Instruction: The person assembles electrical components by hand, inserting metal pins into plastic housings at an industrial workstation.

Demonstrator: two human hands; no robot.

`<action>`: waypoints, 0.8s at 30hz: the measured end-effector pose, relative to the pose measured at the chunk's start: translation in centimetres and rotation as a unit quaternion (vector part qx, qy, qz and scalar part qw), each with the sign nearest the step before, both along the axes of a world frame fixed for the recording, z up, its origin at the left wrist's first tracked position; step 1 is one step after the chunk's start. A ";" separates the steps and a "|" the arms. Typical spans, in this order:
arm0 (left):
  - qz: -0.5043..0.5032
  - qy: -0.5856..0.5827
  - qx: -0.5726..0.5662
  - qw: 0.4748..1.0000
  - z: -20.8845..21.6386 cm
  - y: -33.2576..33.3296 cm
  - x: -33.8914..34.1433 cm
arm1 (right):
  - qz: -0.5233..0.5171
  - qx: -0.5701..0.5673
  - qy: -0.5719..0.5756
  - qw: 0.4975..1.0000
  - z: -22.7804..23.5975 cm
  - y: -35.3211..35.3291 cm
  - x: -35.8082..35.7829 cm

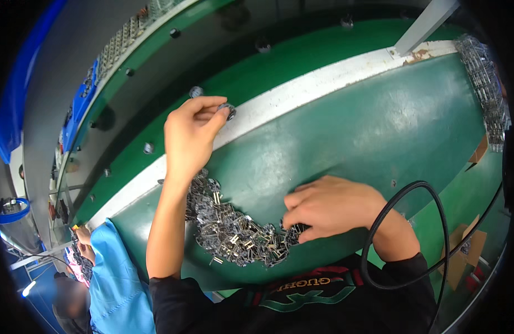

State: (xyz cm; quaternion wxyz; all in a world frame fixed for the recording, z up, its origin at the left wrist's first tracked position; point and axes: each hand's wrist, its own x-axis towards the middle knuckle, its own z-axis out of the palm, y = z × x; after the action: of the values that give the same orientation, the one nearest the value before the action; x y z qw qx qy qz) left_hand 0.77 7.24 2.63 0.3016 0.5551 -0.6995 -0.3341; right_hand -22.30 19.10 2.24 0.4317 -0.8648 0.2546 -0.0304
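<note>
Between the thumb and fingers of my left hand point(191, 131) is a small dark round part point(229, 112), pinched above the white rail point(279, 86). A heap of small dark parts with shiny metal pins point(240, 236) curves across the green tabletop point(324, 133), under my left forearm and towards my right hand. My right hand point(335, 207) has its fingers curled down around a dark pinned part point(296, 232) at the heap's right end. Those fingers partly cover it. A similar part point(196, 92) sits on the green belt point(257, 75) just past my left hand.
Several parts are spaced along the belt beyond the rail. A black cable point(404, 192) loops over my right forearm. More pinned parts point(482, 83) lie piled at the far right. A cardboard box point(463, 253) stands lower right. At left, a co-worker's blue sleeve point(115, 273) reaches close.
</note>
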 end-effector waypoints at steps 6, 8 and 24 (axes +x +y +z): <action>-0.021 -0.172 -0.107 0.979 -2.8 -6.1 -0.8 | -0.030 -0.008 -0.007 1.000 0.1 -0.2 0.4; -0.039 -0.196 -0.125 0.972 -2.8 -6.1 -0.8 | -0.054 -0.022 -0.015 0.998 0.0 -0.6 0.2; 0.169 -0.440 -0.217 0.855 -6.1 -28.8 20.2 | -0.118 0.061 -0.197 0.971 1.5 -1.2 0.3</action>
State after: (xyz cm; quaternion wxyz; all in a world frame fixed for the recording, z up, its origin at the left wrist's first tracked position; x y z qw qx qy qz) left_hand 20.93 -21.53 -3.50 0.1275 0.6739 -0.7096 0.1613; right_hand -22.03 17.90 3.73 0.5182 -0.7779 0.2665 -0.2351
